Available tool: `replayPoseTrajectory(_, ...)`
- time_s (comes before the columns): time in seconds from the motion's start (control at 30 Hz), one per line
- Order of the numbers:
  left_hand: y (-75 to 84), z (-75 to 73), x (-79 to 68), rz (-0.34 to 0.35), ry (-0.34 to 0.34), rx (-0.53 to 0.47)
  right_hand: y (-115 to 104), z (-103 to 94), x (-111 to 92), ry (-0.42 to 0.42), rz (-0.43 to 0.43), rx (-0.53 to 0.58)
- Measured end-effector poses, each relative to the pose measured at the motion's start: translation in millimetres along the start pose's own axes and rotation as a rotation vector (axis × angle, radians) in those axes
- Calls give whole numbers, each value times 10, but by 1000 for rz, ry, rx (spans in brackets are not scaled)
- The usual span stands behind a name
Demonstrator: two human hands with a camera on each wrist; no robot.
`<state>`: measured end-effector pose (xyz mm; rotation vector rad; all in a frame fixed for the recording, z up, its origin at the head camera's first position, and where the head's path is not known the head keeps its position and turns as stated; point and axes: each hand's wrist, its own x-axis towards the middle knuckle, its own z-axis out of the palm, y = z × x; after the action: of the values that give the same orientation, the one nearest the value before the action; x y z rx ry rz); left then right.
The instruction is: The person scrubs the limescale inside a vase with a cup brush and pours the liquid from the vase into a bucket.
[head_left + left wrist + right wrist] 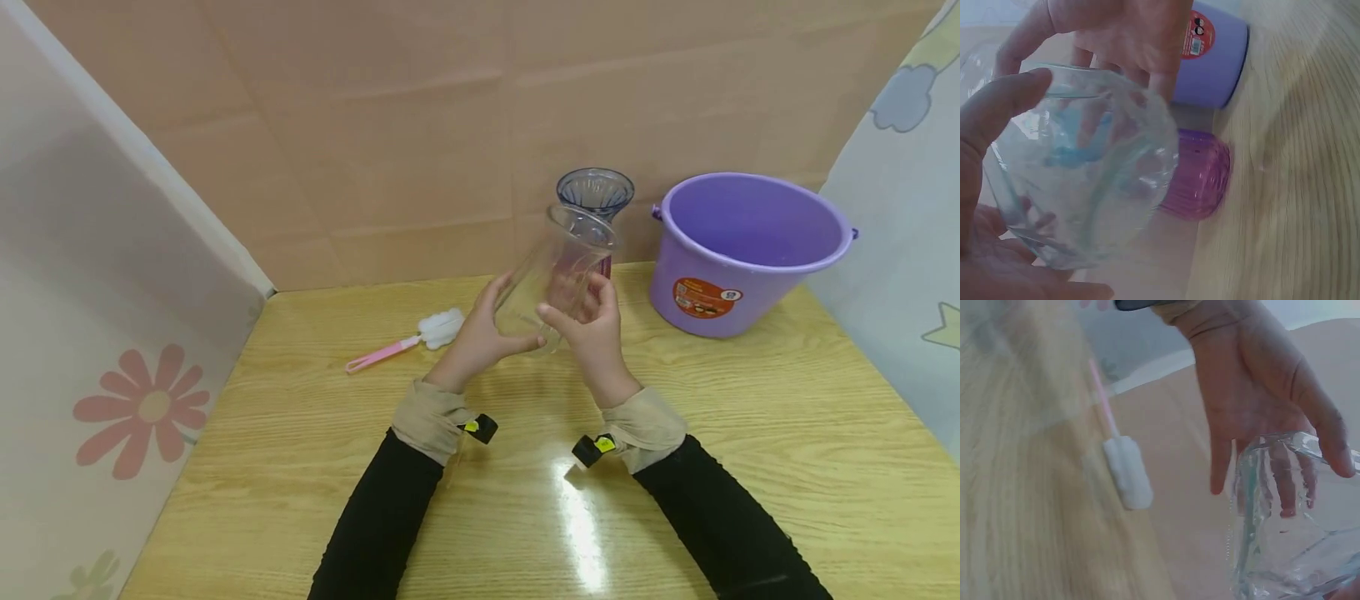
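Observation:
A clear glass vase (531,279) is held up above the table, tilted with its mouth toward the back right. My left hand (477,340) grips its left side, thumb across the near face. On the other side my right hand (597,337) holds it, thumb near the base. The vase's thick bottom (1085,181) faces the left wrist camera. Partly hidden behind it stands a second glass vase (596,192), blue at its flared rim and pink-purple lower down. To the left of my left hand lies a sponge brush (441,328) with a white head and pink handle.
A purple bucket (738,260) with a red label stands at the back right of the wooden table (315,500). A tan cloth backdrop (375,142) closes off the rear, and patterned panels flank both sides.

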<state>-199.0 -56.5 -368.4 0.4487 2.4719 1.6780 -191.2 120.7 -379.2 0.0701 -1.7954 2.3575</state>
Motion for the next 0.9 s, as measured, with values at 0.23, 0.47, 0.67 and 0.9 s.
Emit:
replayPoseTrajectory(0.23, -87, -46, -43, 38, -19, 95, 124, -1, -20, -88, 66, -199)
replayPoseTrajectory(0.47, -194, -72, -105, -24, -45, 93, 226, 15, -6, -139, 89, -252)
replayPoseTrajectory(0.67, -294, -75, -114, -55, -66, 116, 299, 13, 4, -179, 81, -299)
replayPoseTrajectory(0.9, -369, -85, -133, -90, -89, 113, 360, 16, -13, -197, 105, -304)
